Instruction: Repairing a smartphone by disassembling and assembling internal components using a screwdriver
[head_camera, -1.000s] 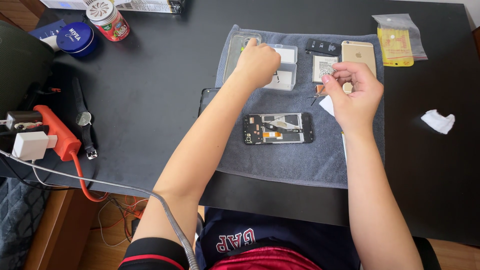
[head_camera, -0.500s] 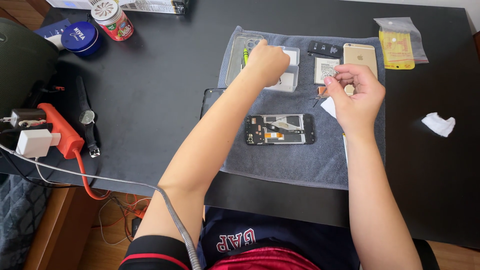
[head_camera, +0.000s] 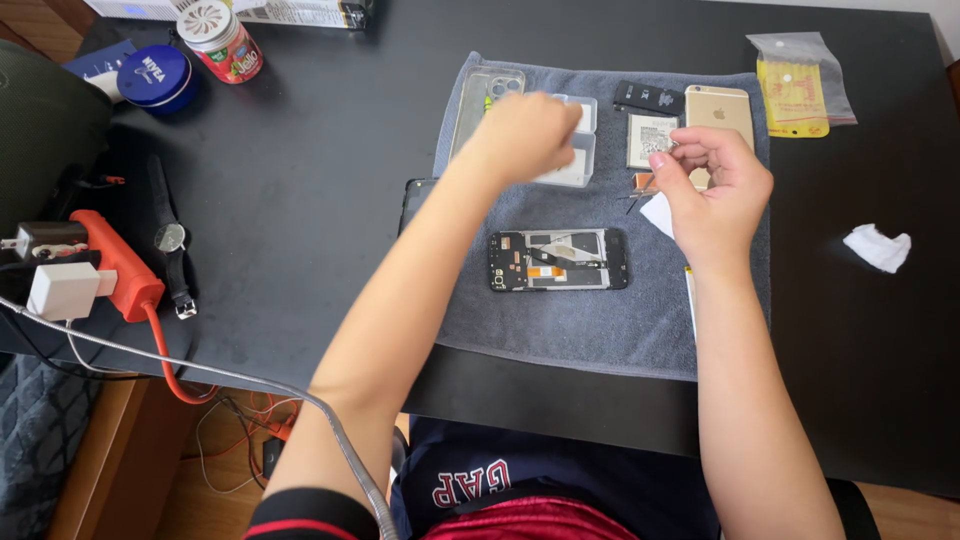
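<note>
Barely shifted, both hands (head_camera: 525, 135) (head_camera: 710, 185) hover curled — grip unclear — over grey towel (head_camera: 600, 320), black desk (head_camera: 300, 180).

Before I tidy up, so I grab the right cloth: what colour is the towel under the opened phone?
Grey towel, seen in the head view.

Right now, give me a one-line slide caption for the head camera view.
Left hand reaches into a clear plastic tray while right hand pinches a tiny part above an opened phone on a grey towel.
</note>
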